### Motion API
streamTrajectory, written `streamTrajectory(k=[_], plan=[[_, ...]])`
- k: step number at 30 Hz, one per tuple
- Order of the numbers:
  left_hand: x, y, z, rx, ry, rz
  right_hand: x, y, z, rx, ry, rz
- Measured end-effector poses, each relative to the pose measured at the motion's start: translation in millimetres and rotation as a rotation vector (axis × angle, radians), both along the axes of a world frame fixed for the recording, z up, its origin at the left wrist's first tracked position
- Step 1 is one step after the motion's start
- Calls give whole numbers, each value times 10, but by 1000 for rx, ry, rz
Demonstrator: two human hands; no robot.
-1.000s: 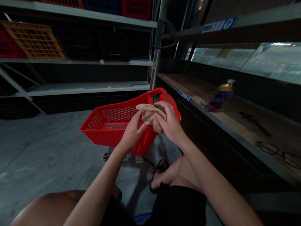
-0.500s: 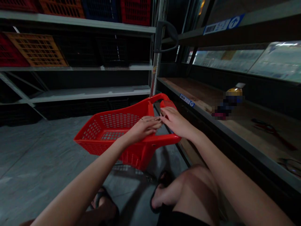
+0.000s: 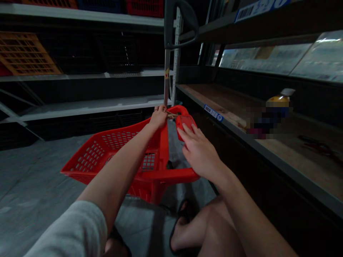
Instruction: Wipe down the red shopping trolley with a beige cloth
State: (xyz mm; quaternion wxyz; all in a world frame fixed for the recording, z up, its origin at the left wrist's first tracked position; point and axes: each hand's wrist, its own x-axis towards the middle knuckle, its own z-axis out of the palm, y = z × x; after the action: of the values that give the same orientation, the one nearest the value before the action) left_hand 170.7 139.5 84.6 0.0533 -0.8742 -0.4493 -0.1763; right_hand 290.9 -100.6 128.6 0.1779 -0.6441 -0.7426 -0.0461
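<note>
A red plastic shopping cart [image 3: 88, 153] with a slotted basket stands in front of me. My left hand [image 3: 160, 117] is closed at the far side of the basket's rear rim, around one end of a thin tan cord [image 3: 172, 114]. The cord runs right toward the red block on the cart's handle [image 3: 187, 123]. My right hand [image 3: 198, 148] lies with fingers stretched out over the near part of that block. Its palm is above the near arm of the handle frame.
At right, a wooden shelf [image 3: 211, 94] carries a partly blurred bottle [image 3: 278, 100] and red-handled pliers-like tools [image 3: 318, 145]. White racks [image 3: 80, 103] with crates, one of them orange [image 3: 26, 53], stand behind. A grey looped handle [image 3: 182, 25] on a post rises behind the cart.
My hands were together over the handle and have parted. The left moved away to the far rim with the cord, while the right shifted down onto the handle block. The view shifted slightly.
</note>
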Motion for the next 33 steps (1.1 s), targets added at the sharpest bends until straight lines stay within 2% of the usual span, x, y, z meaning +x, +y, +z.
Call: streamTrajectory(k=[3, 7, 10, 14, 16, 17, 19, 22, 25, 27, 30, 33], plan=[[-26, 70, 42, -8, 5, -13, -34, 29, -15, 0, 27, 0], [-275, -119, 69, 7, -78, -208, -38, 73, -66, 38, 106, -3], [-574, -546, 156, -49, -145, -423, -11, 96, -111, 85, 176, 13], [-951, -1309, 354, -259, -183, -686, 10, 93, -139, 72, 196, 33], [-1035, -1513, 411, -338, -151, -744, -2, 83, -136, 61, 183, 47], [-1036, -1522, 415, -331, -133, -734, -14, 78, -130, 59, 172, 56], [-957, -1349, 369, -228, -98, -639, -45, 71, -115, 53, 146, 68], [-705, -761, 242, -33, -47, -396, -88, 69, -95, 35, 103, 48], [-433, -178, 173, -10, -31, -137, -99, 82, -91, 40, 64, 29], [-297, 37, 177, -32, -32, -53, -91, 97, -90, 50, 44, 37], [-204, 63, 206, -52, -34, -69, -79, 120, -80, 39, 35, 35], [-270, -174, 207, -46, -33, -261, -64, 150, -71, 15, 60, 20]])
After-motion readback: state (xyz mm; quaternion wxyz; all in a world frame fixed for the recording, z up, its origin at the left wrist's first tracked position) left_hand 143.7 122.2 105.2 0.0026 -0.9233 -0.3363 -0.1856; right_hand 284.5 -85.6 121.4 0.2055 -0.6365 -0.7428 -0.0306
